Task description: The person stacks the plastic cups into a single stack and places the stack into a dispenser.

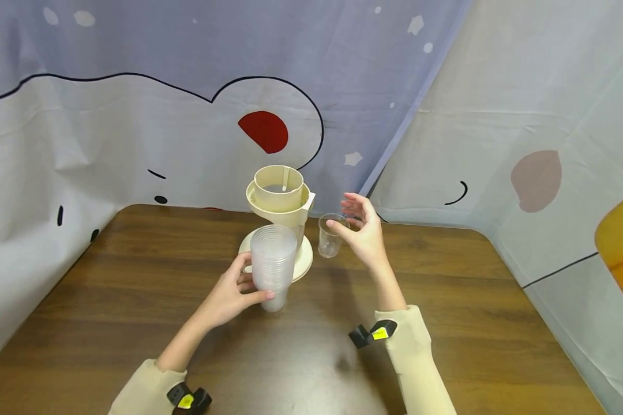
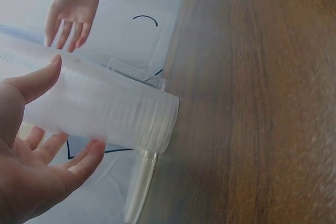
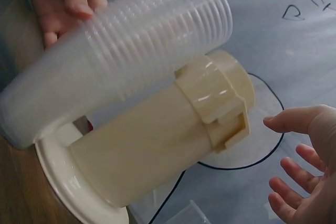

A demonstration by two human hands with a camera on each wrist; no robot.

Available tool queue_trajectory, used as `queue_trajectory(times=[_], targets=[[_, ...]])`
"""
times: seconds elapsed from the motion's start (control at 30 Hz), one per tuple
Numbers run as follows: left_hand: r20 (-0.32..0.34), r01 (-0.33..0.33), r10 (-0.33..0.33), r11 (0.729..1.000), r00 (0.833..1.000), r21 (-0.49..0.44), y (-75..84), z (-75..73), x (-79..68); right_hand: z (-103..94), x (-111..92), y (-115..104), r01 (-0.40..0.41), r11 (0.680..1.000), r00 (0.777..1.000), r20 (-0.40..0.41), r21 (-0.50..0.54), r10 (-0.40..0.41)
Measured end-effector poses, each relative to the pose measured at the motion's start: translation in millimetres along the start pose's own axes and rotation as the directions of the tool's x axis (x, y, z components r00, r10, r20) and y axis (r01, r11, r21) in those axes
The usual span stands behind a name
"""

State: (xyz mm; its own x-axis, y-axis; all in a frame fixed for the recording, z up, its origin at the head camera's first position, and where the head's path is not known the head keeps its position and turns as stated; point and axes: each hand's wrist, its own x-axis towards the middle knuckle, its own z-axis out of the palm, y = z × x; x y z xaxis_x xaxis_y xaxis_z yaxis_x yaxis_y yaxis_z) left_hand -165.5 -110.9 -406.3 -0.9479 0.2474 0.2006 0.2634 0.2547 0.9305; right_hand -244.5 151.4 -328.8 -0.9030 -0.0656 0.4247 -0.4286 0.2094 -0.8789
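Note:
My left hand (image 1: pixel 229 295) grips a tall stack of clear plastic cups (image 1: pixel 274 256), thumb on one side and fingers on the other. The stack stands upright just in front of a cream plastic holder (image 1: pixel 285 217), which has a round base and a wide ring-shaped top. Right of the holder, a single clear cup (image 1: pixel 329 246) stands on the table. Above and beside that cup is my right hand (image 1: pixel 366 233), its fingers spread and loosely bent around nothing. In the right wrist view the right hand (image 3: pixel 310 166) is apart from the holder (image 3: pixel 147 145).
The wooden table (image 1: pixel 462 300) reaches back to a printed cloth (image 1: pixel 176 144) hanging behind and at the sides. Each forearm wears a black wrist camera (image 1: pixel 374 333) over a cream sleeve (image 1: pixel 415 357).

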Motion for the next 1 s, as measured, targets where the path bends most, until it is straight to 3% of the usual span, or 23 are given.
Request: queue_trajectory(times=[0.2,0.4,0.67,1.0], targets=[[0.001,0.002,-0.002,1.000,1.000,-0.004,1.1,2.5,0.7,-2.9,2.4,-2.2,-0.059,0.998,0.998,0.013,-0.001,0.059],[0.005,0.004,-0.004,1.000,1.000,-0.002,0.8,3.6,1.2,-3.7,10.8,25.9,-0.058,0.998,0.998,0.005,-0.015,0.058],[-0.001,0.010,-0.009,1.000,1.000,0.009,1.0,3.2,1.2,-2.4,15.9,41.0,-0.120,0.985,0.992,0.013,-0.124,0.122],[0.000,0.004,-0.004,1.000,1.000,0.005,0.7,3.7,0.9,-2.0,17.8,57.0,-0.155,0.981,0.986,0.048,-0.117,0.162]])
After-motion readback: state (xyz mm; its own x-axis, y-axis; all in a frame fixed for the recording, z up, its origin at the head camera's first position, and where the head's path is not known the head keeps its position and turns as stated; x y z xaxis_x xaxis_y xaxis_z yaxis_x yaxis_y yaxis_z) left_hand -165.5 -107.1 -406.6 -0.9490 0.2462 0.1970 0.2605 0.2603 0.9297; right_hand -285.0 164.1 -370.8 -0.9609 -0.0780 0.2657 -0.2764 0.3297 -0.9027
